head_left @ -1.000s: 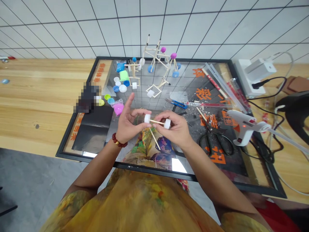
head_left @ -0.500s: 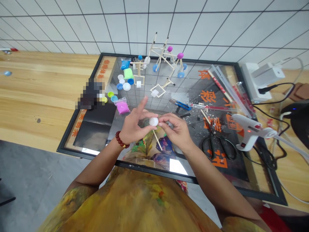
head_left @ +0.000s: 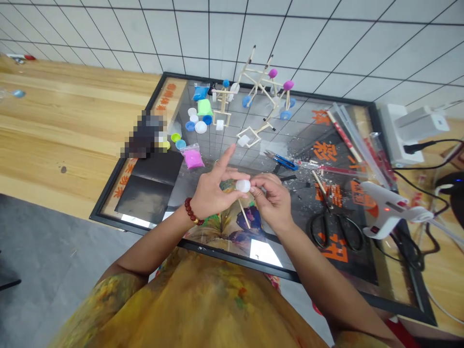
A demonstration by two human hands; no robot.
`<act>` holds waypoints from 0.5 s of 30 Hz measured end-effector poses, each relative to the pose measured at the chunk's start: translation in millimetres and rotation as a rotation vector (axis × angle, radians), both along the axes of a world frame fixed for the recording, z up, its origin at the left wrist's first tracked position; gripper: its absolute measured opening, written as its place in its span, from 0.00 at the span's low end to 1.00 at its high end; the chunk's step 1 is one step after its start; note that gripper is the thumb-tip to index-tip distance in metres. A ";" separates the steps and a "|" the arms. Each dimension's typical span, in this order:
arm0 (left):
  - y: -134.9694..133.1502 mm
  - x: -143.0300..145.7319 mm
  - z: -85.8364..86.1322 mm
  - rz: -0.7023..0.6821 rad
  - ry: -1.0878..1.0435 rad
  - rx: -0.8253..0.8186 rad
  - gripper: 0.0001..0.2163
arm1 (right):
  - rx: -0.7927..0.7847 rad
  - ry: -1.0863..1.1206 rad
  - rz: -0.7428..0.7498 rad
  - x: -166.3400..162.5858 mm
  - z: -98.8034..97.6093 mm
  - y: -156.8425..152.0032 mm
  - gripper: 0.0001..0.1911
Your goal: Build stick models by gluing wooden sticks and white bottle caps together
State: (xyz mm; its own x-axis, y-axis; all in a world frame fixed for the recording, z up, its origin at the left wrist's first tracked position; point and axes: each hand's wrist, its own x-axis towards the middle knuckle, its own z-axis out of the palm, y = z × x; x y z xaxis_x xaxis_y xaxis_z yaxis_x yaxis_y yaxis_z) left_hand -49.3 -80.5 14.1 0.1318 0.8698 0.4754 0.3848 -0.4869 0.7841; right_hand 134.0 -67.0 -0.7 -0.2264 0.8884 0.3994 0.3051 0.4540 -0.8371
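Arrayed on a framed glass panel (head_left: 213, 145): stick models (head_left: 256, 87) at back, before the wall (head_left: 195, 29); bags (head_left: 193, 158) and caps (head_left: 200, 127) to their left; snips (head_left: 284, 161) behind the right hand (head_left: 273, 200), scissors (head_left: 332, 211) to its right; farther right, a glue gun (head_left: 387, 206).

"Backdrop?"
"White tiled wall (head_left: 203, 29) ahead of me, dark lines between tiles."
"Furniture?"
"I'm at a pale wooden table (head_left: 72, 121), black-framed glass panel (head_left: 250, 264) flat on top, mirroring the wall's grid."
"Below? Light?"
"Grey floor (head_left: 54, 270) lower left of my view, thin dark bar (head_left: 10, 285) at the edge. White glare (head_left: 266, 252) on the glass, near side, closest to me."
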 end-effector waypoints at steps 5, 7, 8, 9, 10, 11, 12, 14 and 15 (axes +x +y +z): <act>0.1 -1.9 -0.8 -0.069 0.042 0.104 0.45 | -0.324 0.135 0.119 0.2 -8.6 -1.3 0.08; 0.0 -2.4 -0.7 -0.060 0.046 0.047 0.46 | -0.232 0.105 0.083 0.0 -4.8 -2.3 0.07; -0.1 -2.4 -0.5 -0.051 0.034 0.001 0.47 | -0.134 0.062 0.047 -0.2 -1.2 -2.9 0.06; -0.3 -2.2 -0.2 -0.042 0.013 -0.043 0.49 | -0.029 0.012 0.010 -0.4 2.9 -3.3 0.06; -0.5 -1.8 0.0 -0.037 -0.010 -0.077 0.50 | 0.061 -0.032 -0.023 -0.5 6.9 -3.6 0.06; -0.8 -1.3 0.0 -0.031 -0.029 -0.097 0.51 | 0.120 -0.065 -0.047 -0.5 10.0 -3.8 0.06; -1.0 -0.8 -0.2 -0.028 -0.041 -0.105 0.51 | 0.145 -0.086 -0.059 -0.3 11.9 -3.7 0.06; -1.4 0.0 -1.5 -0.032 -0.032 -0.089 0.50 | 0.104 -0.097 -0.049 0.7 11.2 -3.1 0.07; -1.5 0.3 -2.5 -0.039 -0.014 -0.066 0.49 | 0.044 -0.085 -0.024 1.3 8.9 -2.7 0.08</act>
State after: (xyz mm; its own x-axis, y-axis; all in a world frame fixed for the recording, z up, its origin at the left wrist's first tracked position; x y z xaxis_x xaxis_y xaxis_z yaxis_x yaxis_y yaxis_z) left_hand -49.0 -82.0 11.6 0.1604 0.8936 0.4191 0.3555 -0.4484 0.8201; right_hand 135.3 -69.7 8.2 -0.2398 0.8763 0.4179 0.3858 0.4810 -0.7873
